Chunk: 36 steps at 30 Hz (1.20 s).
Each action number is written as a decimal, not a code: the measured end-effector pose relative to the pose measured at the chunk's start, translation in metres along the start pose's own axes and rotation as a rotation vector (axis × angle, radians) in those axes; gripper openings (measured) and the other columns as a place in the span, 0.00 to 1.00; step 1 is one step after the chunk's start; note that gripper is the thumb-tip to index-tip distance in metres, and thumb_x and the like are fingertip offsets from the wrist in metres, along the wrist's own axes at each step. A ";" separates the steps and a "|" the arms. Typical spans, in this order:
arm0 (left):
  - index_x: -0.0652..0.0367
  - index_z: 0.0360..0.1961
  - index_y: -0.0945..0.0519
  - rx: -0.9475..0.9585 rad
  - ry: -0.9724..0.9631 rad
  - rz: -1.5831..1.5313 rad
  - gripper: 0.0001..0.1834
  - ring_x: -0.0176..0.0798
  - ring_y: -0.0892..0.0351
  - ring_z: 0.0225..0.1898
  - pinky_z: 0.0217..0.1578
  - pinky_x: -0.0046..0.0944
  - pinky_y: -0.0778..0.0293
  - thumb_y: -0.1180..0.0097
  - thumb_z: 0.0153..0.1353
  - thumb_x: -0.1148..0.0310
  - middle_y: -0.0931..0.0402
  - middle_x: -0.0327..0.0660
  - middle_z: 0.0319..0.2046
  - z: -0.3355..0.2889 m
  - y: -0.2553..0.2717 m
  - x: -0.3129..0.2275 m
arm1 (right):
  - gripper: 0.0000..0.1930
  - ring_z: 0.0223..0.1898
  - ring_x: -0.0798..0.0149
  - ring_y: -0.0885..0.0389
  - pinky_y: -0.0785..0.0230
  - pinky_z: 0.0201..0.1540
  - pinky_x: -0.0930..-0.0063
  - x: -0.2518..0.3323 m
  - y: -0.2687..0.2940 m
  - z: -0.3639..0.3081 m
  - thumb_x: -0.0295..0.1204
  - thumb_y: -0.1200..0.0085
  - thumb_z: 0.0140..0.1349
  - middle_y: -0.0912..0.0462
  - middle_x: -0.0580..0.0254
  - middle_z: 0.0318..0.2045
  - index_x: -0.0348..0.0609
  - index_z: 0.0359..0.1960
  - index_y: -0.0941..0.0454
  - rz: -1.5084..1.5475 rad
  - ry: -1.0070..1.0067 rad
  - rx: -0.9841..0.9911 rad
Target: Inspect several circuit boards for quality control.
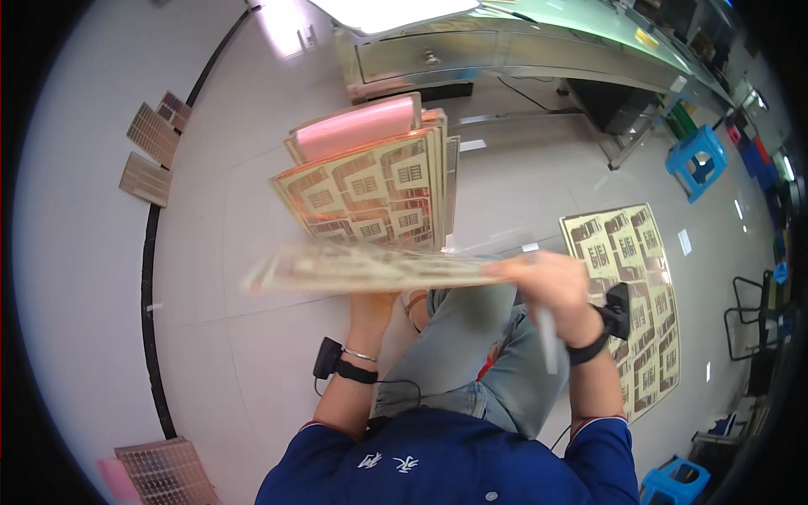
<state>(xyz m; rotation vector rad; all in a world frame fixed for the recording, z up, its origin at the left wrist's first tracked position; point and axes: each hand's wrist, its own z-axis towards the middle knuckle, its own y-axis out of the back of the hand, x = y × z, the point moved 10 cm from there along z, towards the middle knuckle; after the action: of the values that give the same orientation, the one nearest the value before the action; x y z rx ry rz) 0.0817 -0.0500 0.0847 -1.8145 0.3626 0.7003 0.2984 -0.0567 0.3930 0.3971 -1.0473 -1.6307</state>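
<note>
A thin beige panel with brown cut-out patterns [370, 268] is seen almost edge-on above my knees, blurred along its left end. My right hand [551, 286] grips its right end, fingers closed. From under that hand a narrow whitish blade-like piece [548, 341] points down, too blurred to name. My left hand [374, 305] is beneath the panel, with its fingers hidden behind it. Just beyond stands an upright stack of similar patterned panels [370, 189], with a pink sheet [360, 128] among those at the back. Another patterned panel [640, 307] lies flat on the floor to my right.
A metal desk with a drawer [429, 57] stands ahead. Blue plastic stools [697, 160] are at the right, one far and one near. Small panels [150, 135] lean on the left wall, and more boards [167, 471] lean at the lower left. A cable runs from my left wrist.
</note>
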 end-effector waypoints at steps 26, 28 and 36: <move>0.61 0.64 0.47 -0.096 0.197 -0.114 0.28 0.51 0.37 0.60 0.59 0.51 0.36 0.60 0.63 0.75 0.40 0.52 0.60 0.106 0.003 0.046 | 0.23 0.49 0.57 0.23 0.31 0.50 0.70 -0.140 0.011 -0.161 0.13 0.54 0.51 0.22 0.51 0.49 0.43 0.49 0.26 -0.110 -0.814 -0.022; 0.62 0.63 0.43 0.130 0.225 -0.029 0.25 0.48 0.32 0.56 0.56 0.45 0.32 0.60 0.65 0.74 0.37 0.50 0.58 0.082 -0.047 0.048 | 0.21 0.47 0.63 0.22 0.31 0.49 0.71 -0.153 0.054 -0.227 0.14 0.54 0.53 0.20 0.54 0.46 0.43 0.50 0.26 -0.178 -0.966 -0.165; 0.64 0.56 0.35 0.702 0.588 0.074 0.18 0.46 0.23 0.47 0.47 0.42 0.25 0.58 0.67 0.69 0.26 0.51 0.46 -0.055 -0.185 0.109 | 0.16 0.40 0.63 0.23 0.28 0.42 0.73 -0.109 0.135 -0.443 0.20 0.60 0.61 0.21 0.54 0.38 0.39 0.51 0.30 -0.062 -1.732 -0.786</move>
<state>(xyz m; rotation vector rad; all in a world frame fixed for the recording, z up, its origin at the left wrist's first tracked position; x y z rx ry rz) 0.2856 -0.0270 0.1684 -1.2910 0.9379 0.0340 0.7353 -0.1467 0.2274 -1.8084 -1.3199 -2.1201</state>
